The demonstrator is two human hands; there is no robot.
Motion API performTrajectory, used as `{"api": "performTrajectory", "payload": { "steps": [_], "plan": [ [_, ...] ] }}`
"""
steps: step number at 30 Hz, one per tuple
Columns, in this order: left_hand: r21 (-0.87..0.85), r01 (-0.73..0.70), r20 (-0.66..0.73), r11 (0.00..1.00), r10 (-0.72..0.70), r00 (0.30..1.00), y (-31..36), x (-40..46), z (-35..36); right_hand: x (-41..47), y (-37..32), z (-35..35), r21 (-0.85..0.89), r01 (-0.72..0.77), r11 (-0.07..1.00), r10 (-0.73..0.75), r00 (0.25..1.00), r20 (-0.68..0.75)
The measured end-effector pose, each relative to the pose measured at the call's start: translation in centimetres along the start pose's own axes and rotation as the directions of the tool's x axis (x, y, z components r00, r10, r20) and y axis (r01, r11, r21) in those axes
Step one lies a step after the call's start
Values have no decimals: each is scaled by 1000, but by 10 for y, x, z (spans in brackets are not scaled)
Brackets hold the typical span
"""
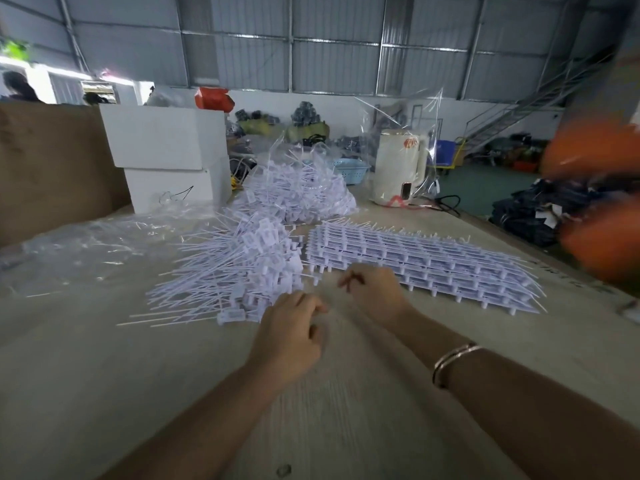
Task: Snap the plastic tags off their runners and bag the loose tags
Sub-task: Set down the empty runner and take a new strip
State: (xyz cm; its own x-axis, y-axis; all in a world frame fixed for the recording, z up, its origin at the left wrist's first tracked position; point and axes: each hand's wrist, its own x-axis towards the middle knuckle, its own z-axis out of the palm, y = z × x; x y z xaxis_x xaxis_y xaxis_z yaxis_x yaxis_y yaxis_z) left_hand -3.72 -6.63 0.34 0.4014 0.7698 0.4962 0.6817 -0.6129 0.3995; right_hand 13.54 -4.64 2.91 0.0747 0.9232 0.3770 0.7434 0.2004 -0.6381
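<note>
Both forearms reach forward over the worktop (104,375), hands close together near its middle. The left hand (289,336) lies knuckles up, its fingers (313,306) curled under; whether they pinch anything cannot be told through the blur. The right hand (375,292), a bracelet (453,363) on its wrist, is also turned palm down with fingers (349,278) bent together at the near edge of the stacked runners (433,261); what they grip is not clear.

The runners, tags still attached, lie in a flat stack to the right of the hands, reaching toward the worktop's right edge. Just left of the hands sits a heap of loose tags (242,268), their thin tails fanning out leftward. Behind it a clear bag of tags (298,192) bulges, and crumpled clear plastic (79,247) spreads at far left. The near part of the worktop in front of the person is bare board.

Further back stand two white boxes (169,157) stacked, a brown board (52,168) leaning at left, and a white kettle (398,168). Blurred orange shapes (595,188) crowd the right edge. Beyond is a metal-walled hall with a staircase (519,109) and dark piled goods (540,209).
</note>
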Motion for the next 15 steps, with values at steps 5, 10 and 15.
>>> {"api": "performTrajectory", "payload": {
  "steps": [5, 10, 15],
  "plan": [
    [70, -141, 7, 987, 141, 990, 6, -4, 1, 72, 10, -27, -202, 14, 979, -32, 995, -90],
    [77, -249, -6, 965, 250, 968, 12, -6, 0, 130, 27, -27, -424, -49, 905, 32, 998, -47],
    [117, -317, -23, 941, 321, 947, 4, 1, 9, 166, 58, -18, -546, -230, 806, 324, 942, 82]
  ]
}}
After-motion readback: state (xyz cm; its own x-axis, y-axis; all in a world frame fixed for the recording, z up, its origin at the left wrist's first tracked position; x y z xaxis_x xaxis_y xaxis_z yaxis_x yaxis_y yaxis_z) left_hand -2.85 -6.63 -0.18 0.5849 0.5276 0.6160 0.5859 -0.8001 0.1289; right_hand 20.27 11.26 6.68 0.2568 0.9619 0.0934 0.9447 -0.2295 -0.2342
